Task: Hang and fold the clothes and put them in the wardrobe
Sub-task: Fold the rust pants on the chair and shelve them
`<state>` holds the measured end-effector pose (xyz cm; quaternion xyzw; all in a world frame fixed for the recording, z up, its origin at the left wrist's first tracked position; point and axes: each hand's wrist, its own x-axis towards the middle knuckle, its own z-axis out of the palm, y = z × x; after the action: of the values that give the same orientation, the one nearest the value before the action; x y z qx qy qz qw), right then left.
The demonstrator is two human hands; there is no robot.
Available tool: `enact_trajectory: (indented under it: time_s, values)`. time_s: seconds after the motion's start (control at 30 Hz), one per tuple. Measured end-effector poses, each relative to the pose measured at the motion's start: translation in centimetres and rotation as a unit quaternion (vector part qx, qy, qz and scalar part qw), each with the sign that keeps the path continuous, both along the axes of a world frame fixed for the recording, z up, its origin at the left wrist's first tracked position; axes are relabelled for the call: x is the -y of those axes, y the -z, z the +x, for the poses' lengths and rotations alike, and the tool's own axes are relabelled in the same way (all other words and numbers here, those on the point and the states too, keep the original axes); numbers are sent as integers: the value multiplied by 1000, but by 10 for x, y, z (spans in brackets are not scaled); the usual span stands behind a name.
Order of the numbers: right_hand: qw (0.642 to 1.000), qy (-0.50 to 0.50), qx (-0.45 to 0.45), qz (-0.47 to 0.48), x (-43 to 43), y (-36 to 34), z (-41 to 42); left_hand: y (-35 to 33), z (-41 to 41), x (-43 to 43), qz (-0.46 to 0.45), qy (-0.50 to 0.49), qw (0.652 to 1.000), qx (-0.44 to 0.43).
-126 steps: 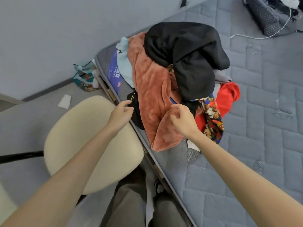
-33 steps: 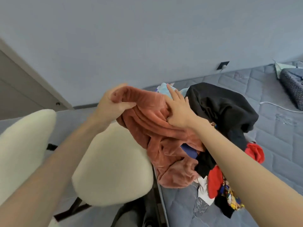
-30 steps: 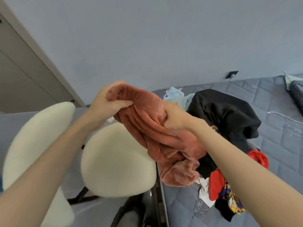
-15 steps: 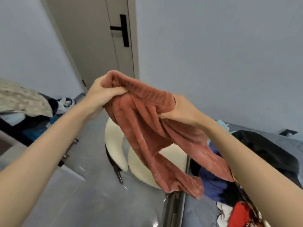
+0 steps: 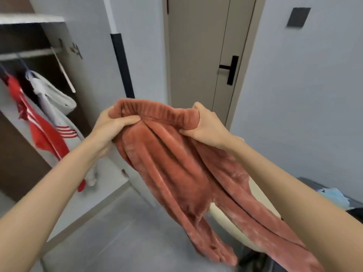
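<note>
I hold a pair of rust-orange fleece trousers (image 5: 176,165) up in the air by the ribbed waistband. My left hand (image 5: 112,126) grips the waistband's left end and my right hand (image 5: 204,124) grips its right end. Both legs hang down and to the right, over the floor. The open wardrobe (image 5: 33,44) stands at the left, with a rail (image 5: 29,54) near its top. On that rail hang a red garment with white stripes (image 5: 39,130) and a white-grey garment (image 5: 53,103).
A closed beige door (image 5: 202,55) with a black handle is straight ahead. A cream chair (image 5: 231,220) sits behind the hanging trouser legs. At the far right edge lie a light blue cloth (image 5: 332,197) and dark clothes on the bed. Grey floor (image 5: 121,232) lies below.
I lifted the trousers off the clothes pile on the bed and turned left toward the wardrobe and door. My hands have moved apart along the waistband, and the legs now hang free.
</note>
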<state>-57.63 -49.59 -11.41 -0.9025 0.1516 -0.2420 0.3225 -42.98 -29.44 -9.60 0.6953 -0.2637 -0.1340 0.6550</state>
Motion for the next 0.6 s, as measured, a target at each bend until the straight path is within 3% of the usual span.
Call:
enact_trajectory:
  time_s: [0.1,0.17,0.27,0.33,0.43,0.6]
  values:
    - [998,-41,-3,-42,-50,-16,34,-12,20,-59,14,-77,995,68]
    - [989,-70,-60,-115,-75,-19,48,-14,29,-96,49,-92,987,121]
    - [952,-98,-155,-243,-95,-12,63,-9,38,-143,110,-87,980,143]
    - [932,-119,-195,-280,-105,-2,72,-3,43,-169,153,-69,975,147]
    - [931,-135,-222,-258,-111,13,82,3,51,-199,197,-25,970,142]
    - [960,-177,-206,-75,-113,-1,100,-5,67,-230,214,-81,966,125]
